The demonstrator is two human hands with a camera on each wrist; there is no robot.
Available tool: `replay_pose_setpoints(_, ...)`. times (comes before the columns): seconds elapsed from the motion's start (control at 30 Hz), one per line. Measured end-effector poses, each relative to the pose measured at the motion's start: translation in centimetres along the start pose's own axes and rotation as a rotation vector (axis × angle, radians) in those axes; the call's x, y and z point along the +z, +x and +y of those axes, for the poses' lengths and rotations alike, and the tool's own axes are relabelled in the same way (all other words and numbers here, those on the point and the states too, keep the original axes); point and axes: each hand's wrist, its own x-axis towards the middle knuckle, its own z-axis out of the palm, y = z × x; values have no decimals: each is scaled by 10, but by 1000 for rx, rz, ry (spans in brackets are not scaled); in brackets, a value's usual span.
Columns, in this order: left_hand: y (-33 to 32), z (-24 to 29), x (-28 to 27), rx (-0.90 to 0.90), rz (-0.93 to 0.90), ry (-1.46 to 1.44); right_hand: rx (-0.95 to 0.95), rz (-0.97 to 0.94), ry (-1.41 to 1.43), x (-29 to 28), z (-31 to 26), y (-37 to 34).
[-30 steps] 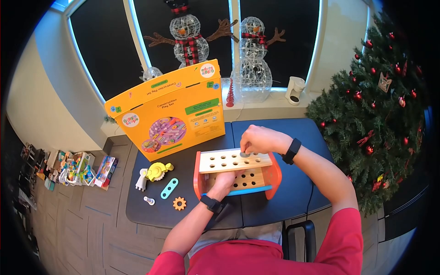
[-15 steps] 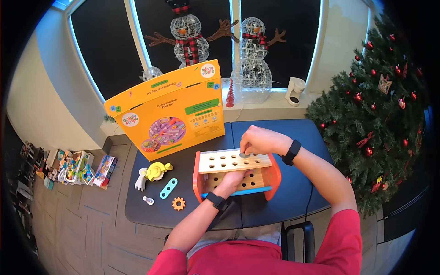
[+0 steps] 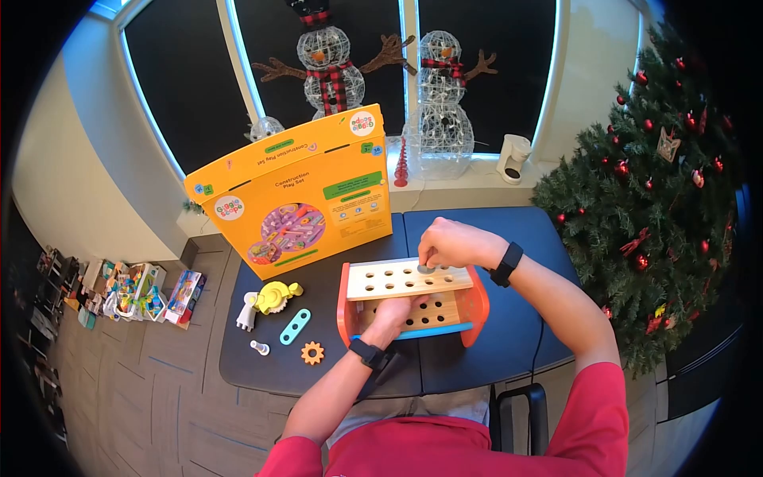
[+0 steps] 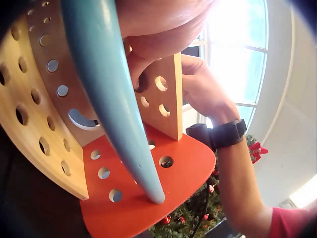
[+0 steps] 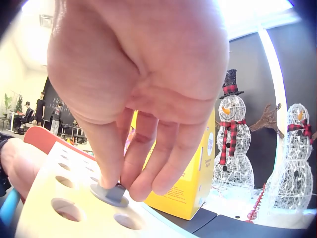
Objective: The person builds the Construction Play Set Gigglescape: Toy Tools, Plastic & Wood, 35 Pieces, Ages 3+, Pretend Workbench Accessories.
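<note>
A toy workbench stands on the table, with a light wooden top board [image 3: 385, 276], red side panels [image 4: 183, 171] and a blue rod [image 4: 106, 74] along its front. My right hand [image 3: 455, 242] pinches a grey toy bolt [image 5: 110, 193] between thumb and fingers. Its round flange lies flat at a hole of the top board, and its lower part is hidden. My left hand [image 3: 392, 315] reaches past the blue rod into the space below that board. Its fingertips are up at the board's underside, near a hole; I cannot tell whether they hold something.
Left of the workbench lie a turquoise two-hole strip [image 3: 296, 327], an orange gear [image 3: 312, 353], a pale grey screw [image 3: 260, 347] and a yellow toy piece [image 3: 276, 296]. A large yellow box [image 3: 298, 199] stands behind. A decorated tree [image 3: 644, 191] rises at the right.
My left hand first moved a little deeper to the right under the top board, then drew back slightly. The right hand stays on the grey toy bolt.
</note>
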Motion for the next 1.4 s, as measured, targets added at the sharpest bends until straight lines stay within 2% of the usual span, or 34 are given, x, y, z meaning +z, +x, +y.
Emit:
replay_pose_setpoints(0.37,20,-11,4,-9,-24,43,-16,13,12,1,4,-1)
replay_pose_setpoints(0.57,28,-15,3,-34,-10,188,-9,14,21,1,4,-1)
replay_pose_setpoints(0.67,24,-12,-1,-59,-63,163,-14,14,38,0,5,-1)
replay_pose_setpoints(0.87,5,-2,-5,24,-65,61,24,9,29,1,5,0)
replay_pose_setpoints(1.17,2,3,-1,-12,6,-38,26,41,104,6,11,-2)
replay_pose_setpoints(1.27,13,-7,-4,3,-6,51,40,45,119,6,12,-3)
replay_pose_setpoints(1.33,19,-13,-3,63,-30,261,52,55,161,6,12,-4)
replay_pose_setpoints(1.4,25,-17,-1,30,-18,274,51,58,157,7,12,-4)
